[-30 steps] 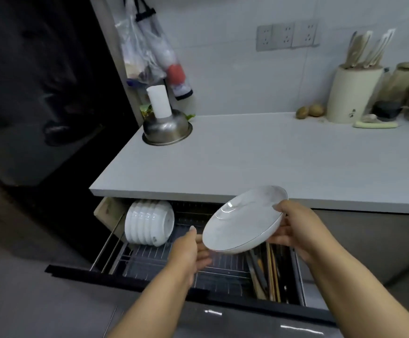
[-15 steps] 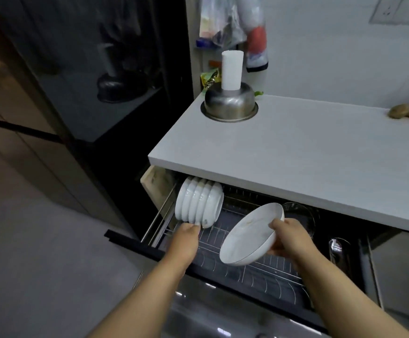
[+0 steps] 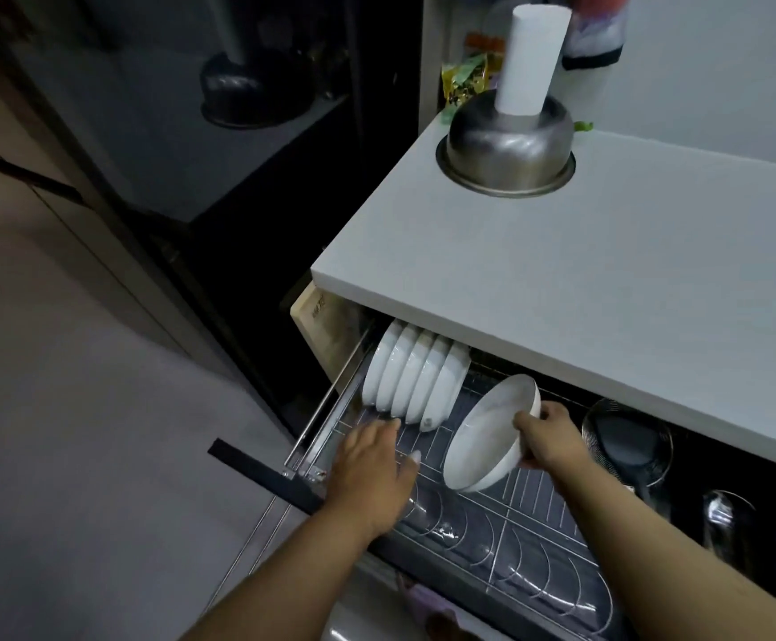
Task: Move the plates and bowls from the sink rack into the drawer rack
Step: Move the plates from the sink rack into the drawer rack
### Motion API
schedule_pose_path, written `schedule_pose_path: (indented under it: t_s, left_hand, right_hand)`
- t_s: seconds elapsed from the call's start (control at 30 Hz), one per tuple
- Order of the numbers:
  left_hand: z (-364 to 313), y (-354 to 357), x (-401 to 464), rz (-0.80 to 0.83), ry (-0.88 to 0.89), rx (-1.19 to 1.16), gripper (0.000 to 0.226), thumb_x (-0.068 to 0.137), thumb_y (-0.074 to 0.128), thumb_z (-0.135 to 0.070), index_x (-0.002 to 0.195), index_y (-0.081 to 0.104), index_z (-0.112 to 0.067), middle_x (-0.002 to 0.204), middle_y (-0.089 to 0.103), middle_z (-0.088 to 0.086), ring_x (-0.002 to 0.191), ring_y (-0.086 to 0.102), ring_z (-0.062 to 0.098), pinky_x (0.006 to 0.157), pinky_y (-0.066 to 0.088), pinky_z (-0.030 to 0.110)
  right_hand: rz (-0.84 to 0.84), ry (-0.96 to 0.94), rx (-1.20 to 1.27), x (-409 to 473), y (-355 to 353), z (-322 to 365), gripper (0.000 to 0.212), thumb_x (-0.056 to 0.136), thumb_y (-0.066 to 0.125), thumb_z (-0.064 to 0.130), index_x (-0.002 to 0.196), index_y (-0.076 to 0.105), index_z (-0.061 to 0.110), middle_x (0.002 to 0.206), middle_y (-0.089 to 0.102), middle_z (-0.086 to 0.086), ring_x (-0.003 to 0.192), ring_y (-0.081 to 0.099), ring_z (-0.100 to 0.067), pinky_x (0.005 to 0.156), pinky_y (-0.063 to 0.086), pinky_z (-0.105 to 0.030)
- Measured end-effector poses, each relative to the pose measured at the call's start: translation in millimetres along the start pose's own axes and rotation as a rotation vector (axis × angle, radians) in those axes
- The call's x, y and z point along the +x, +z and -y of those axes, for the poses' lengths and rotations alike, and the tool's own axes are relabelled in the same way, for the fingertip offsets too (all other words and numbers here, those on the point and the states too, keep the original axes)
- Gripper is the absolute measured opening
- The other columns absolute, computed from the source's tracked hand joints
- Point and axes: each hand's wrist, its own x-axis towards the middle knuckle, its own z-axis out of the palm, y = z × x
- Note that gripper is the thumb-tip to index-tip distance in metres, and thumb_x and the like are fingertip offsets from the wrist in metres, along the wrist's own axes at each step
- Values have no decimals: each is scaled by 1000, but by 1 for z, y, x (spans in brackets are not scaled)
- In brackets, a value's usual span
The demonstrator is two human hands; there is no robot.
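Note:
A white bowl (image 3: 488, 437) is tilted on edge over the wire drawer rack (image 3: 529, 525), its hollow facing left. My right hand (image 3: 548, 439) grips its right rim, thumb on the inside. Several white bowls (image 3: 416, 381) stand on edge in a row at the rack's back left. My left hand (image 3: 372, 464) hovers over the rack just in front of that row, fingers relaxed and holding nothing.
The white countertop (image 3: 608, 289) overhangs the back of the open drawer. An upturned steel bowl (image 3: 506, 145) with a white roll (image 3: 532, 62) on it sits on the counter. A mesh strainer (image 3: 626, 441) lies right of the rack. Dark cabinet fronts stand left.
The view has moved closer and left. My right hand has lowered the bowl nearer the rack. My left hand has stayed near the standing bowls.

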Motion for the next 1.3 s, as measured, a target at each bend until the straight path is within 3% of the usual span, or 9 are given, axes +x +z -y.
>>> schedule_pose_path:
  t_s: [0.2, 0.37, 0.43, 0.53, 0.73, 0.97, 1.1, 1.2, 1.3]
  left_hand:
    - [2, 22, 14, 60, 31, 158, 64, 97, 28, -52, 152, 4, -26, 161, 0, -2, 147, -8, 18, 120, -2, 44]
    - [5, 29, 17, 34, 57, 190, 66, 97, 26, -53, 152, 3, -24, 161, 2, 0, 147, -6, 18, 119, -4, 44]
    - [5, 28, 16, -2, 58, 164, 66, 96, 27, -52, 152, 4, -24, 161, 4, -2, 147, -3, 15, 119, -7, 40]
    - [5, 28, 15, -28, 62, 135, 67, 96, 28, -52, 152, 1, -25, 161, 3, -3, 146, -3, 14, 116, -10, 36]
    - [6, 28, 16, -39, 56, 97, 69, 96, 29, -52, 151, -3, -26, 161, 3, -3, 146, -3, 14, 116, -9, 35]
    - [9, 32, 17, -53, 59, 46, 72, 94, 31, -53, 151, -5, -27, 160, 9, -4, 146, 2, 12, 115, -9, 32]
    - [10, 32, 19, -64, 58, 20, 73, 94, 34, -52, 152, -2, -25, 160, 12, -4, 146, 4, 12, 114, -9, 30]
    - [9, 32, 19, -64, 52, -1, 74, 93, 37, -51, 152, 0, -24, 159, 13, -3, 146, 6, 13, 113, -8, 29]
    - [11, 35, 21, -56, 51, 9, 77, 88, 28, -56, 152, 0, -24, 159, 15, -2, 146, 8, 14, 112, -6, 28]
  right_hand:
    - [-26, 46, -75, 17, 15, 30, 55, 81, 58, 23, 130, 37, 8, 108, 58, -15, 92, 63, -39, 70, 58, -52]
    - [-43, 39, -160, 74, 23, 10, 78, 52, 57, 41, 117, 50, -1, 99, 66, -23, 81, 67, -39, 67, 58, -47]
    - [-24, 49, -196, 70, 26, 22, 66, 60, 58, 35, 111, 53, -7, 88, 66, -23, 72, 67, -36, 61, 57, -43]
    - [-19, 30, -291, 62, 33, 38, 40, 78, 57, 26, 101, 60, -6, 84, 67, -22, 76, 68, -36, 73, 57, -46]
    - [26, -37, -461, 68, 46, 49, 47, 88, 54, 42, 108, 62, 0, 100, 69, -22, 95, 65, -35, 80, 48, -33]
    - [20, -102, -571, 74, 65, 58, 53, 93, 48, 47, 124, 53, 5, 112, 66, -20, 105, 61, -35, 82, 44, -32]
    - [28, -120, -588, 78, 74, 65, 57, 95, 44, 49, 132, 47, 6, 129, 58, -19, 120, 53, -33, 92, 40, -32]
    - [42, -104, -576, 83, 77, 70, 52, 96, 42, 48, 130, 52, 9, 137, 53, -13, 129, 46, -27, 103, 34, -30]
    - [78, -131, -589, 87, 77, 72, 48, 98, 40, 43, 132, 52, 11, 145, 46, -9, 136, 37, -25, 110, 25, -30]
